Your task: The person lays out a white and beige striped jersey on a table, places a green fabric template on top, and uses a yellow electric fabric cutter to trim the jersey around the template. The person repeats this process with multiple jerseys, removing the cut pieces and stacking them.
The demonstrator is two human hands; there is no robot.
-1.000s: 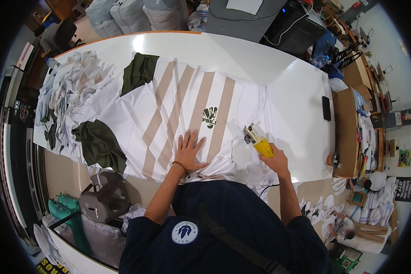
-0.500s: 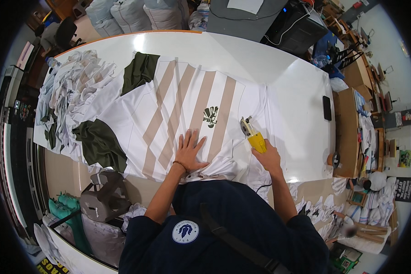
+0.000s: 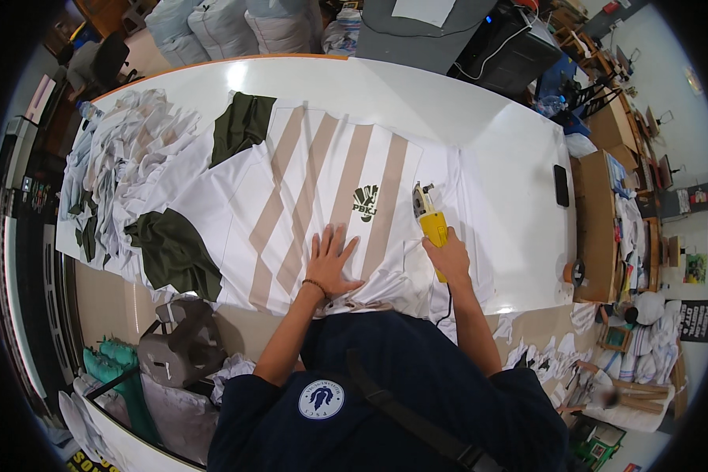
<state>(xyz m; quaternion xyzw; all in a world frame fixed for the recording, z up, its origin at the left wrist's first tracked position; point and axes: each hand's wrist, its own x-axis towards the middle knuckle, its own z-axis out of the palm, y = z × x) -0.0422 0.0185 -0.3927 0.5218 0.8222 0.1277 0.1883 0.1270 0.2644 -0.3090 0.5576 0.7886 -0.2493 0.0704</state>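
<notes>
White fabric with beige diagonal stripes (image 3: 322, 165) and a dark green emblem (image 3: 366, 201) lies spread on the white table. My left hand (image 3: 330, 262) rests flat on it, fingers apart, just below the emblem. In my right hand (image 3: 450, 256) is a yellow handheld electric fabric cutter (image 3: 433, 226), its metal head by the right edge of the striped part. A dark cord hangs down from the cutter. Dark green pieces (image 3: 173, 250) join the fabric at the left, and another lies at its upper left corner. Bunched cloth lies against my body between my hands.
A heap of white and beige cloth (image 3: 138, 149) covers the table's left end. A black phone (image 3: 561, 186) and a tape roll (image 3: 574, 273) sit near the right edge of the white table (image 3: 519, 228). Stuffed sacks (image 3: 226, 30) stand beyond it. A brown stool (image 3: 182, 338) is at the lower left.
The cutter in my right hand has moved up a little along the fabric's right side and turned more upright. My left hand stays nearly in place.
</notes>
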